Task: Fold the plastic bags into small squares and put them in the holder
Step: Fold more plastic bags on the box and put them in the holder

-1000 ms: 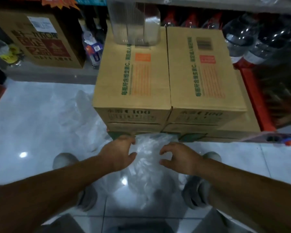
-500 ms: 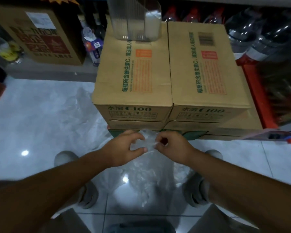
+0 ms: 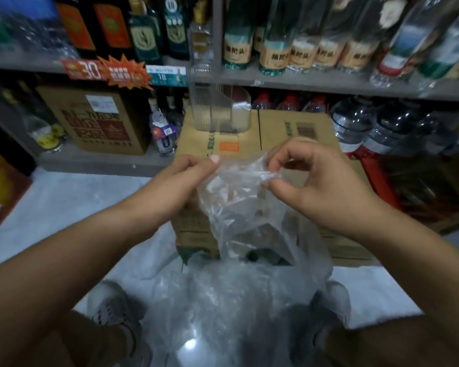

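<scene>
A clear plastic bag (image 3: 244, 223) hangs crumpled in front of me, lifted off the floor. My left hand (image 3: 180, 181) pinches its top edge on the left. My right hand (image 3: 313, 178) pinches the same edge on the right, thumb and forefinger closed on the film. The bag's lower part drapes down over my shoes. A clear ribbed plastic holder (image 3: 220, 109) stands upright on the far end of the cardboard boxes (image 3: 297, 131), beyond both hands.
More clear plastic (image 3: 159, 260) lies on the white tiled floor (image 3: 69, 197) left of the boxes. Shop shelves (image 3: 302, 80) with bottles rise right behind the boxes. A brown carton (image 3: 98, 120) sits on the low shelf at left; a red crate (image 3: 374, 176) is at right.
Both hands rose from near the floor with the bag's top edge pinched and moved slightly apart. The camera tilted up, bringing the upper shelves into view.
</scene>
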Demonstrator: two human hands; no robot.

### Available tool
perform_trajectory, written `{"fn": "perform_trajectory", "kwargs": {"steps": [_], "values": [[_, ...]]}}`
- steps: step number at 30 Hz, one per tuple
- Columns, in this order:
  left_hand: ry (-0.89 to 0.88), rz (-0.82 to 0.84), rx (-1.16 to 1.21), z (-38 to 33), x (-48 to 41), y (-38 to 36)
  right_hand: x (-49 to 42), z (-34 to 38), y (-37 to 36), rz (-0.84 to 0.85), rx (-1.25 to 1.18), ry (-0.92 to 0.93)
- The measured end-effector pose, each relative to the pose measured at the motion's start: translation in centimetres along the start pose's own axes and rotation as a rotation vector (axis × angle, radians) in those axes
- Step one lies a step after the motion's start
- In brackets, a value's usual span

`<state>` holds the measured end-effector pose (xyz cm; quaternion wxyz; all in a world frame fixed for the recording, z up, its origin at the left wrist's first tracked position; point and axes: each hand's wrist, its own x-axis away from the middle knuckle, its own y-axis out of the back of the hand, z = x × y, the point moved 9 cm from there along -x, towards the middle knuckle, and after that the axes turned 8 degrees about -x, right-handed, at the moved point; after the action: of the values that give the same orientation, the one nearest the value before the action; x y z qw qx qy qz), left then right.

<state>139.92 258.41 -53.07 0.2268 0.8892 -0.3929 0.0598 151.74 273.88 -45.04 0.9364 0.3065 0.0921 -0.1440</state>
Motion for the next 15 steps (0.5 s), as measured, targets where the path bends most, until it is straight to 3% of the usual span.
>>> {"fn": "perform_trajectory", "kwargs": {"steps": [3,5,7,9,12,15], "values": [[0.074,0.002,0.261,-0.2,-1.7,0.2,-0.9,1.8,-0.3,-0.045,0.122,0.159],[0.034,-0.008,0.379,-0.6,-2.8,0.1,-1.1,1.1,-2.1,0.099,0.141,0.116],[-0.019,-0.069,0.345,-0.6,-3.9,0.7,-1.1,-0.5,-2.7,0.188,0.028,-0.008],[-0.049,-0.112,0.327,-0.6,-4.5,1.3,-1.7,-1.6,-0.3,-0.003,-0.097,-0.075],[-0.058,-0.107,0.342,-0.7,-5.0,1.4,-2.9,-4.6,3.9,-0.339,-0.075,-0.224],[-0.072,-0.108,0.393,-1.0,-5.4,1.3,-4.1,-9.0,3.2,-0.226,-0.187,-0.509]]}}
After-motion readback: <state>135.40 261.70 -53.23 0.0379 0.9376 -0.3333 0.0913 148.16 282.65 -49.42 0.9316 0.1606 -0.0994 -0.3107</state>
